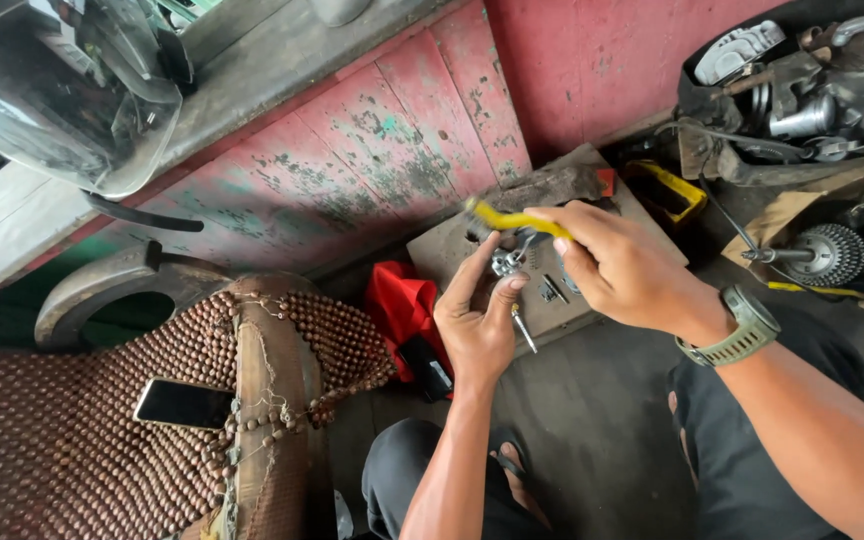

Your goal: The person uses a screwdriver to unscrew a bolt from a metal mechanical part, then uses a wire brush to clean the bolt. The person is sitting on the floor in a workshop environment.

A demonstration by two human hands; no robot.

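Note:
My left hand (477, 320) is raised palm up and pinches a small shiny metal part (505, 262) between thumb and fingertips. My right hand (624, 268), with a green watch on its wrist, grips a yellow-handled brush (512, 219) and holds its head against that metal part. Both hands hover over a flat grey board (452, 250) on the floor. Small dark metal pieces (552, 290) and a thin metal rod (524, 330) lie on the board under the hands.
A seat with a brown beaded cover (72, 440) fills the lower left, and a black phone (184, 403) lies on it. A red cloth (402, 305) is beside the board. Engine parts (802, 100) and a toothed gear (832, 255) are piled at the right. A worn red wooden wall (372, 160) stands behind.

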